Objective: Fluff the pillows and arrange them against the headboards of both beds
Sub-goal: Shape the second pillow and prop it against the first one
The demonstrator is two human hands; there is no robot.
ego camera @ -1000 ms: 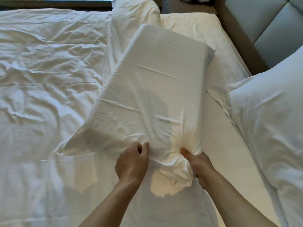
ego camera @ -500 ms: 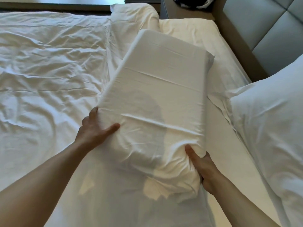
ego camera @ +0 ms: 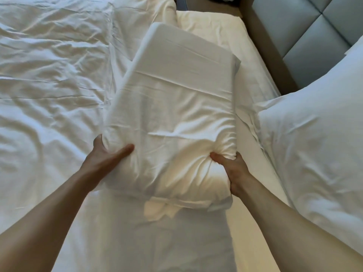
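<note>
A long white pillow lies lengthwise on the bed in front of me, its far end pointing away. My left hand clasps its near left corner, thumb on top and fingers underneath. My right hand pinches bunched fabric at the near right corner. A second, plumper white pillow leans at the right against the grey padded headboard. The pillow's loose case end hangs below my hands.
A rumpled white duvet covers the bed to the left. Bare cream sheet shows between the pillow and the headboard. A brown wooden strip runs along the headboard's foot. Something dark lies at the top edge.
My left hand has moved from the pillow's near middle to its left corner and now holds it. The pillow's near end has lifted and turned straighter toward me.
</note>
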